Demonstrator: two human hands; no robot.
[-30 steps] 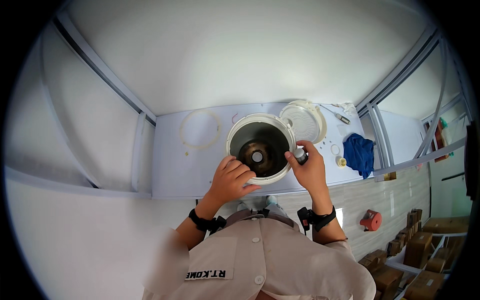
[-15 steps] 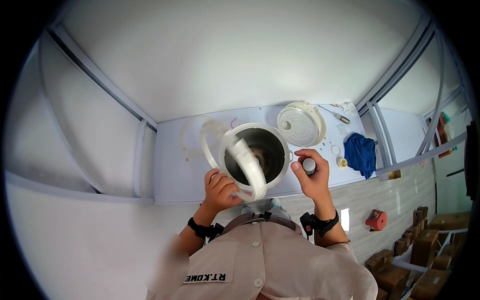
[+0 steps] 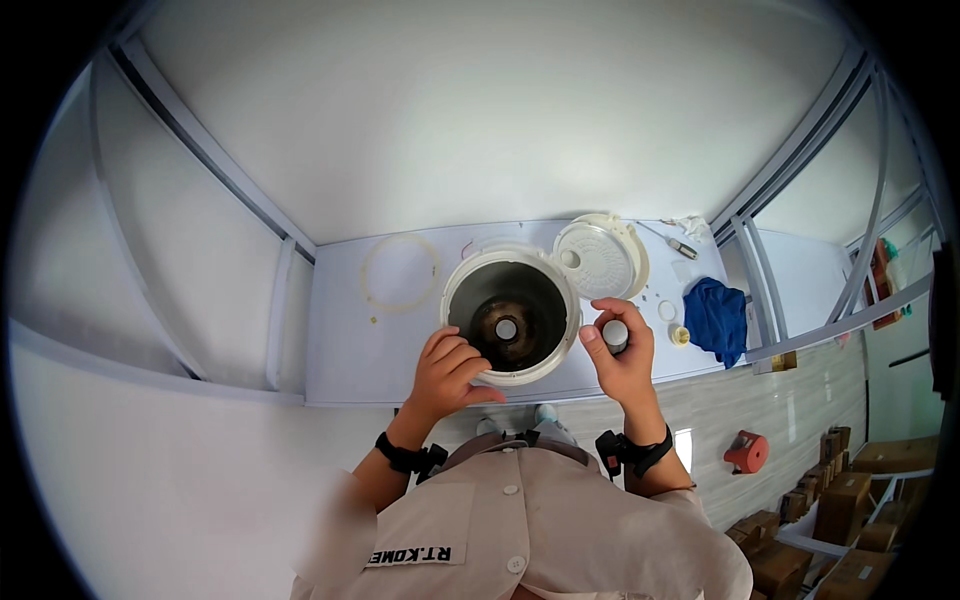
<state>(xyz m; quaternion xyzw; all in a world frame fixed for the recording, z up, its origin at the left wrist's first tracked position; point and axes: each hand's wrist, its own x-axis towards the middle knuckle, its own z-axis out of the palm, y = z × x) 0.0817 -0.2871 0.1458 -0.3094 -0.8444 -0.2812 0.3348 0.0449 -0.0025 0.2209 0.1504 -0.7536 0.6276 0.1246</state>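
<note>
A rice cooker body [image 3: 560, 275] with a white rim and dark grey inside stands before me at the table's front edge. Its stained bottom has a round metal piece [image 3: 506, 329] at the centre. My left hand [image 3: 448, 380] rests against the near left of the rim, fingers bent over it and thumb stretched apart. Closed around a short cylinder with a grey end [image 3: 615, 334], my right hand [image 3: 625, 365] is beside the cooker's right side. Most of that cylinder is hidden in the palm. Behind the cooker lies the round cream lid [image 3: 640, 265] with its silver inner plate [image 3: 595, 260].
A thin yellowish ring [image 3: 366, 288] lies on the white table [image 3: 340, 350] at left. To the right are a screwdriver [image 3: 683, 249], a blue cloth [image 3: 716, 320], a small yellowish cup [image 3: 680, 335] and a white ring [image 3: 667, 310]. A red stool [image 3: 746, 453] stands on the floor.
The white curved part that my left hand held over the cooker's opening has left that spot, and the opening is uncovered. My left hand now rests at the rim. My right hand barely moved.
</note>
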